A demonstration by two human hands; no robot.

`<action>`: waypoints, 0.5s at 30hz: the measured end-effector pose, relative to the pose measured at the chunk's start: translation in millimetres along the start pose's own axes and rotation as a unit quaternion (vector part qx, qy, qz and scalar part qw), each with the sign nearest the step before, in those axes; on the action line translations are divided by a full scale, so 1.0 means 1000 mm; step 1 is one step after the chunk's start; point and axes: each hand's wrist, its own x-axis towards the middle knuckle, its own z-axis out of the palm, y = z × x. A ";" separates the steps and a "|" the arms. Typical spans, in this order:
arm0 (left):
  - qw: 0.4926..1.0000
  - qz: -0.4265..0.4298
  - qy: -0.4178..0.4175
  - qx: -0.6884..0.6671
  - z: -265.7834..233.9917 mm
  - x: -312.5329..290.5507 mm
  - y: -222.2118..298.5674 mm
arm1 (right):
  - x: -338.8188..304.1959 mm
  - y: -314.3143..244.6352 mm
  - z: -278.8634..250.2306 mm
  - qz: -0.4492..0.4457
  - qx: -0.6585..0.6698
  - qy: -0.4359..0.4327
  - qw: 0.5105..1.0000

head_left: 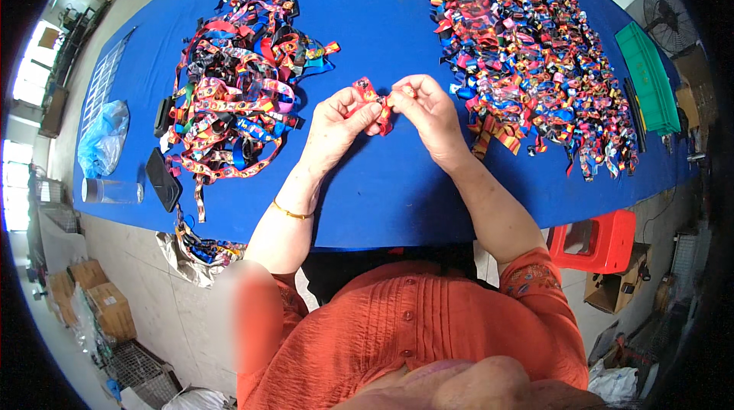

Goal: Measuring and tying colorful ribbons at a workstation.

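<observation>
Above the middle of the blue-covered table (pixel 367 211), a small folded bundle of red printed strap (pixel 365 90) is between my hands. My left hand (pixel 336 123) pinches it between thumb and fingers. Thumb and forefinger of my right hand (pixel 430 115) are pressed together at the bundle's right end, on a bit of the same strap. To the left lies a loose tangled heap of printed straps (pixel 237 96), some with black fittings. On the right, many small bundled straps (pixel 527 58) lie close together in long rows.
Left on the table are a black phone (pixel 163 180), a clear bottle (pixel 115 191), a blue plastic bag (pixel 107 138) and a white wire rack (pixel 103 85). A green crate (pixel 648 77) stands at the right edge. Below are a red stool (pixel 595 240) and a sack of straps (pixel 187 257).
</observation>
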 end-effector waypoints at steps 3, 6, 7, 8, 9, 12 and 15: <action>0.999 -0.022 -0.003 0.038 0.001 -0.001 0.000 | 0.000 -0.007 -0.004 -0.008 -0.094 0.022 0.995; 0.997 -0.042 -0.020 0.068 0.004 -0.002 0.003 | -0.001 -0.003 -0.006 -0.046 -0.210 0.024 0.976; 0.995 -0.049 -0.029 0.080 0.004 -0.002 0.004 | -0.001 -0.002 -0.005 -0.045 -0.209 0.023 0.977; 0.995 -0.050 -0.028 0.081 0.004 -0.003 0.004 | -0.001 -0.002 -0.002 -0.056 -0.226 0.023 0.972; 0.995 -0.055 -0.028 0.084 0.003 -0.003 0.004 | -0.001 -0.002 -0.001 -0.066 -0.242 0.022 0.968; 0.994 -0.063 -0.032 0.086 0.003 -0.003 0.002 | -0.002 -0.004 -0.003 -0.066 -0.254 0.017 0.965; 0.993 -0.069 -0.036 0.092 0.003 -0.003 0.003 | -0.001 0.002 -0.005 -0.027 -0.213 0.022 0.976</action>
